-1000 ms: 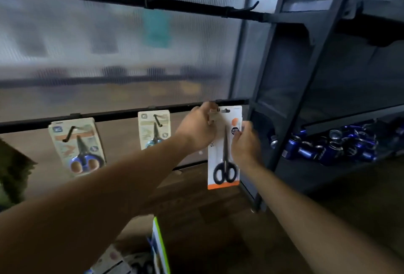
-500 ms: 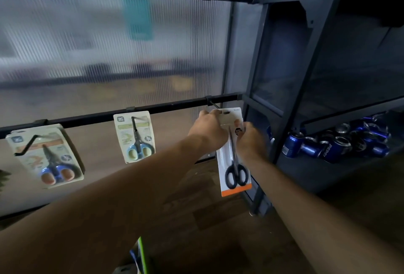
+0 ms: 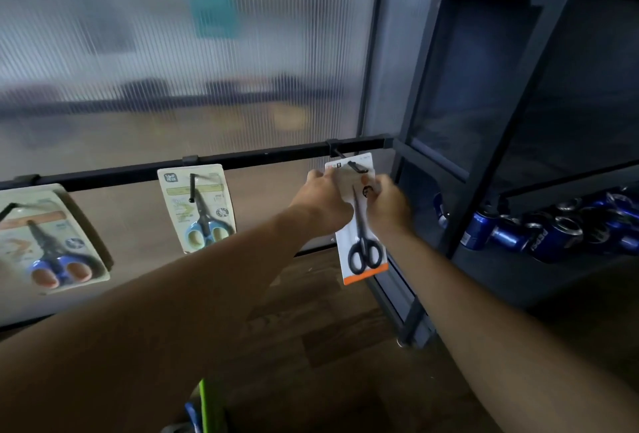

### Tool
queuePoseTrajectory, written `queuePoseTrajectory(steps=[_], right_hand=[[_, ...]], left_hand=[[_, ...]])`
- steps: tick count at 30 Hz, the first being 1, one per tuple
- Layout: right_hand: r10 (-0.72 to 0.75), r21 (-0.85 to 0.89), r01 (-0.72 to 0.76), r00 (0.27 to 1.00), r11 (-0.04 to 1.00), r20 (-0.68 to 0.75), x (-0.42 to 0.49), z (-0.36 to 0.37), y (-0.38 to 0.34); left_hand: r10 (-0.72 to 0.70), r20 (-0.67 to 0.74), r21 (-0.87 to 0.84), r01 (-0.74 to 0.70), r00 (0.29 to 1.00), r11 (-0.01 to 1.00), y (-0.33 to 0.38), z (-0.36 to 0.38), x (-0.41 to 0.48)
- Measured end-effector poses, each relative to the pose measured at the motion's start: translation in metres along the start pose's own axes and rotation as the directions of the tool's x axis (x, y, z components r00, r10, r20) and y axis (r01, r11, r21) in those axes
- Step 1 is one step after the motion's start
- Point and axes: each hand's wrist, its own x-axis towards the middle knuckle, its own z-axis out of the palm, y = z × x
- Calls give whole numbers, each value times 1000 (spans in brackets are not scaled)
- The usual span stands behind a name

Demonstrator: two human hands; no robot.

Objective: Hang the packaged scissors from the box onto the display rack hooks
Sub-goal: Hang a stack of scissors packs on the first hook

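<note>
A ribbed translucent panel (image 3: 207,52) fills the background, with blurred shapes behind it, and a black rail (image 3: 269,158) runs across it, rising slightly toward 3 o'clock. Both forearms reach forward from 6 o'clock to meet just below the rail's right end. The left hand (image 3: 325,204) has its back to the camera, and its grip is closed on the upper left edge of the packaged scissors (image 3: 363,253). The right hand (image 3: 389,208) pinches the card's upper right edge, its fingers curled round it. The pack is a narrow white card with an orange band along its bottom, holding black-handled scissors with the blades pointing to 12 o'clock. It hangs nearly upright, tilted a little, with its top at a black hook (image 3: 356,166) that juts from the rail. Whether the hook passes fully through the hole cannot be told. Toward 9 o'clock along the rail, a light-blue-handled pack (image 3: 197,208) hangs on its own hook, and beyond it a dark-blue-handled pack (image 3: 48,242), both on cream cards. At 3 o'clock stands a dark metal shelving frame (image 3: 518,121) with blue cans (image 3: 553,232) lying heaped on a low shelf. Dark wooden floor (image 3: 328,346) lies below, and a green edge (image 3: 207,405) shows at 6 o'clock.
</note>
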Motion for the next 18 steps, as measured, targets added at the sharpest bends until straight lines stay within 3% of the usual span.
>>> queuePoseTrajectory(steps=[8, 14, 18], right_hand=[[15, 71, -15, 1000, 997, -2, 14, 21, -13], [124, -37, -122, 992, 992, 38, -5, 23, -31], [136, -126, -116, 977, 985, 163, -51, 43, -43]], left_hand=[[-23, 20, 48, 22, 1000, 999, -4, -5, -3], [-25, 20, 60, 24, 999, 998, -14, -10, -25], [14, -9, 79, -13, 1000, 997, -39, -24, -59]])
